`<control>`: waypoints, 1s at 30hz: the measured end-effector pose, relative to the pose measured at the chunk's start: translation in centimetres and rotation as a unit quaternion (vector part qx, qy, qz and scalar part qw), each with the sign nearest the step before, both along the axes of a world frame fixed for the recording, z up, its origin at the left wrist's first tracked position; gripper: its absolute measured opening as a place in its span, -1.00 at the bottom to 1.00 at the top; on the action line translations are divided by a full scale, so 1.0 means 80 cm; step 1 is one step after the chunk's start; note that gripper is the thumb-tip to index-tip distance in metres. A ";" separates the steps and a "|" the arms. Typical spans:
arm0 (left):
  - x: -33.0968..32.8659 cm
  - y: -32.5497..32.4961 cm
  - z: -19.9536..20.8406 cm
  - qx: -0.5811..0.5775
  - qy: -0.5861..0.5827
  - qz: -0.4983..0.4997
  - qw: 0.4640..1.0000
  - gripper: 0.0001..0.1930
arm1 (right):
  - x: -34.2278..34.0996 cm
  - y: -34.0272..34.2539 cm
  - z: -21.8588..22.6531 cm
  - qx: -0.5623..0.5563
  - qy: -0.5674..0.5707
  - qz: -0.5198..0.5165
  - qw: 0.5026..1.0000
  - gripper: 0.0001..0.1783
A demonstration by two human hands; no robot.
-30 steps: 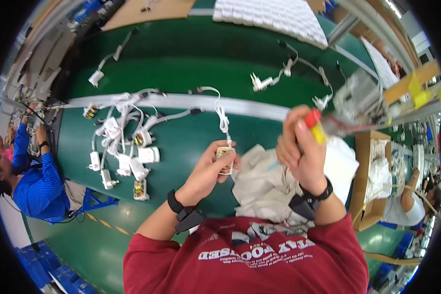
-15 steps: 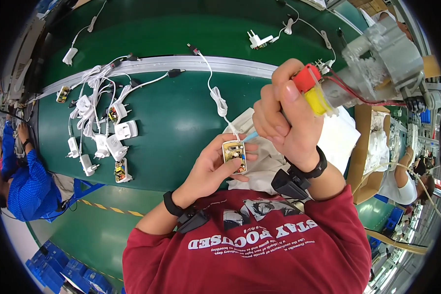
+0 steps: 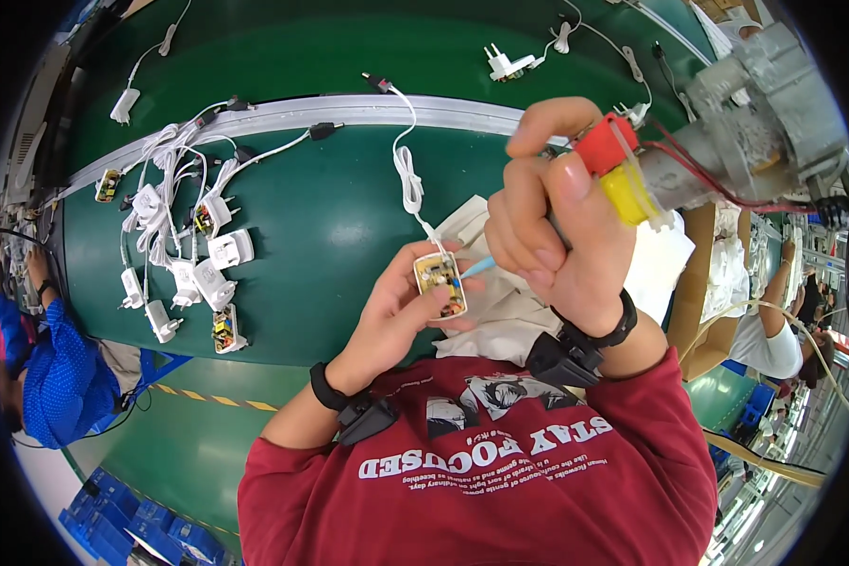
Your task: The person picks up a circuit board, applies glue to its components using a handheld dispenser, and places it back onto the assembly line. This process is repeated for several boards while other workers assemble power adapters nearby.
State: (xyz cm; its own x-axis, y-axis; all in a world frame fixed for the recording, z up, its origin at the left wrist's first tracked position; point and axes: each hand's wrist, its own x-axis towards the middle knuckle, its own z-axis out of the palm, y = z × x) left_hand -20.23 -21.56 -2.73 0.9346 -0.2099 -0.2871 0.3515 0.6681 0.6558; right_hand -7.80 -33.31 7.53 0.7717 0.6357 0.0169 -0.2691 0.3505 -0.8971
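Note:
My left hand is closed round an open white power adapter, with its circuit board facing up and my thumb lying over the lower part. A white cable runs from the adapter's top end up the bench to a dark plug connector. My right hand grips a grey dispensing gun that has a red block and a yellow block near my thumb. Its light blue nozzle comes out below my fist and points at the board's upper right edge; whether it touches is hard to tell.
Several white adapters with tangled cables lie at the left of the green bench. A metal rail crosses behind. White cloth lies under my hands, beside a cardboard box. Other people sit left and right.
The adapter in my left hand has shifted a little left and tilted. My right index finger has lifted and straightened somewhat beside the red block. The nozzle stays near the board.

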 end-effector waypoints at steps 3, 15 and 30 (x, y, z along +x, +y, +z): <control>-0.002 -0.001 -0.001 -0.032 0.037 0.043 0.998 -0.60 | -0.007 -0.004 -0.005 -0.008 -0.021 0.017 1.000 -0.68; -0.003 -0.001 0.001 -0.077 0.027 0.059 0.995 -0.59 | -0.017 -0.009 -0.010 -0.010 -0.047 0.047 0.998 -0.64; -0.002 -0.006 0.006 -0.185 0.014 0.051 0.981 -0.51 | -0.026 -0.009 -0.008 -0.005 -0.008 0.034 0.999 -0.68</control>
